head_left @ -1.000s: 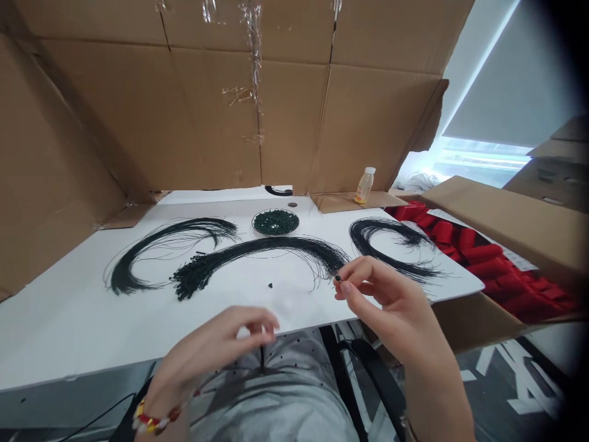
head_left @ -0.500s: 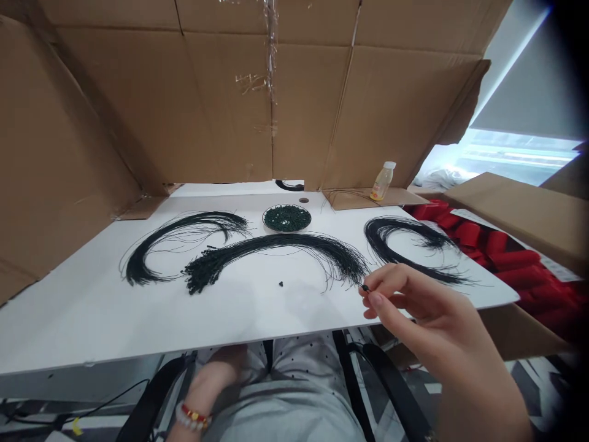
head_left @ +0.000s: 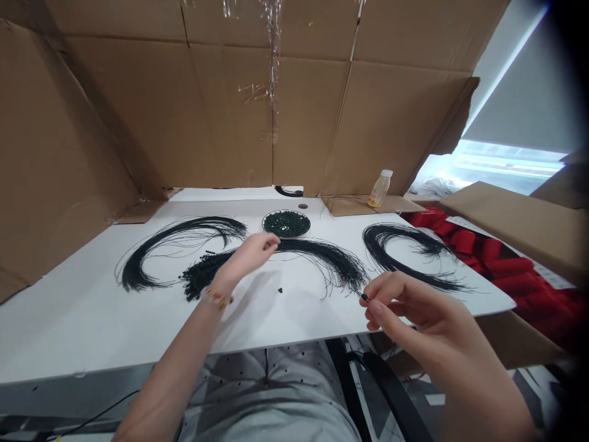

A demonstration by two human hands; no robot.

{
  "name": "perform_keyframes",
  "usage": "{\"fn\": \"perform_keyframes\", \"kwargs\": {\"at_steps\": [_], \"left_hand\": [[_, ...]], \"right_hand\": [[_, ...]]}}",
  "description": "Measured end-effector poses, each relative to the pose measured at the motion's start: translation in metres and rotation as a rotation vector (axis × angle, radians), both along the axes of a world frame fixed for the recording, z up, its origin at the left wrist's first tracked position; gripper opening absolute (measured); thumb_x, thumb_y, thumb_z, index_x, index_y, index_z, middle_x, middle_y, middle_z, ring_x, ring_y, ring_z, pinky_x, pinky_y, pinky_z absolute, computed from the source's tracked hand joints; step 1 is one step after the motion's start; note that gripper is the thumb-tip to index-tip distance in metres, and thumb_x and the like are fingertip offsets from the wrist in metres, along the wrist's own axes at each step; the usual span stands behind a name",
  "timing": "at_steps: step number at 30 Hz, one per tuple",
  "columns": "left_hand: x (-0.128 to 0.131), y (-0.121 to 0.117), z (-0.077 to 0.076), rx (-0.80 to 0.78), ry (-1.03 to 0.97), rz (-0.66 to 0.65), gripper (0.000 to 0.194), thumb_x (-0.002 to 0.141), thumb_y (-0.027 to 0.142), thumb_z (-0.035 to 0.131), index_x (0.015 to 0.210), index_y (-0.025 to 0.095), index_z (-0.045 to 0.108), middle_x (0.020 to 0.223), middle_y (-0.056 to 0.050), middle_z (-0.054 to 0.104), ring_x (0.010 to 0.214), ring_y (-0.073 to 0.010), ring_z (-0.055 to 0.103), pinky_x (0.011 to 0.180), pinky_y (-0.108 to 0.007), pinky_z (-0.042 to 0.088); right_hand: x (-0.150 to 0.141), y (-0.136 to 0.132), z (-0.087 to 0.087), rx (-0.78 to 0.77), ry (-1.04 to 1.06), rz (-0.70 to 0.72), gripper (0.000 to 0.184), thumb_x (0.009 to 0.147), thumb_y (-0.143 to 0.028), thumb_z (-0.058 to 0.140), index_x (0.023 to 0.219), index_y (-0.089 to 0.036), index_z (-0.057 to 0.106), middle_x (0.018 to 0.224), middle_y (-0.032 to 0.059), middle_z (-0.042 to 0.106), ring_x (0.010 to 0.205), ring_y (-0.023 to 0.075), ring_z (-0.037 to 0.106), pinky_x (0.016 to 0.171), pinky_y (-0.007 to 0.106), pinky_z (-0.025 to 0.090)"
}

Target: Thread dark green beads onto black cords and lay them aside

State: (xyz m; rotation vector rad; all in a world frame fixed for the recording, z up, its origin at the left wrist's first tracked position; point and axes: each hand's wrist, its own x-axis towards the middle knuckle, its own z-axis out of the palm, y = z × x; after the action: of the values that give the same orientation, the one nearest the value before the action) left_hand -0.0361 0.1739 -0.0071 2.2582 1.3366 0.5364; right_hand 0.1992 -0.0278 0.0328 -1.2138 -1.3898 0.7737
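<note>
My right hand pinches a small dark green bead between thumb and fingertips, in front of the table's right half. A thin dark strand shows beside the bead. Over the middle of the table, my left hand has its fingers curled together; what they hold, if anything, is hidden. It is just in front of a round dish heaped with small dark green pieces. Beneath and beside it lies a curved bundle of dark cords, its left end thick with dark green tips. A tiny dark piece sits alone on the tabletop.
More curved dark cord bundles lie at left and right on the white table. Cardboard walls enclose the back and left. A small bottle stands back right. A carton of red rolls is beyond the right edge.
My left hand has risen from my lap and reached forward over the table to near the dish. My right hand keeps its pinch on the bead, almost unmoved. The view has tilted slightly.
</note>
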Motion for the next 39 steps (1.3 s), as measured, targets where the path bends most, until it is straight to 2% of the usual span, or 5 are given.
{"fn": "perform_keyframes", "kwargs": {"at_steps": [6,12,23,33,39], "left_hand": [[0.057,0.085,-0.003,0.044,0.18,0.217,0.036,0.098,0.034,0.067,0.129,0.017,0.063,0.133,-0.013,0.065,0.112,-0.027,0.067,0.093,-0.048,0.058],[0.066,0.106,0.002,0.029,0.295,0.193,0.036,0.097,0.034,0.068,0.13,0.018,0.063,0.131,-0.011,0.066,0.111,-0.0271,0.068,0.091,-0.047,0.059],[0.058,0.144,-0.019,0.045,0.24,0.152,0.034,0.095,0.037,0.069,0.122,0.015,0.068,0.125,-0.006,0.068,0.111,-0.0326,0.068,0.091,-0.047,0.059],[0.062,0.119,0.002,-0.05,-0.191,0.215,0.031,0.097,0.034,0.069,0.121,0.016,0.066,0.122,-0.008,0.069,0.104,-0.0263,0.07,0.086,-0.045,0.06],[0.062,0.042,0.032,-0.161,-0.538,0.087,0.03,0.078,0.041,0.082,0.09,0.015,0.074,0.089,-0.006,0.075,0.082,-0.0203,0.068,0.076,-0.032,0.056]], "right_hand": [[0.01,-0.002,0.004,0.043,-0.056,0.03,0.021,0.092,-0.027,0.065,0.073,-0.021,0.059,0.083,0.003,0.063,0.075,0.0161,0.06,0.064,0.024,0.051],[0.018,-0.003,0.014,0.049,-0.051,0.014,0.012,0.085,-0.014,0.063,0.075,-0.021,0.059,0.08,0.001,0.066,0.075,0.0155,0.061,0.065,0.024,0.05],[0.022,0.001,0.015,0.045,0.06,0.014,0.013,0.077,-0.016,0.07,0.071,-0.021,0.059,0.077,-0.0011,0.067,0.07,0.0139,0.058,0.066,0.025,0.048],[0.022,0.004,0.009,0.052,0.031,0.049,0.012,0.081,-0.016,0.068,0.073,-0.02,0.06,0.079,-0.0003,0.067,0.071,0.0134,0.06,0.065,0.024,0.049],[0.019,0.025,-0.001,0.075,0.115,0.063,0.016,0.09,-0.028,0.069,0.079,-0.018,0.064,0.082,0.0013,0.066,0.072,0.014,0.062,0.066,0.027,0.056]]}}
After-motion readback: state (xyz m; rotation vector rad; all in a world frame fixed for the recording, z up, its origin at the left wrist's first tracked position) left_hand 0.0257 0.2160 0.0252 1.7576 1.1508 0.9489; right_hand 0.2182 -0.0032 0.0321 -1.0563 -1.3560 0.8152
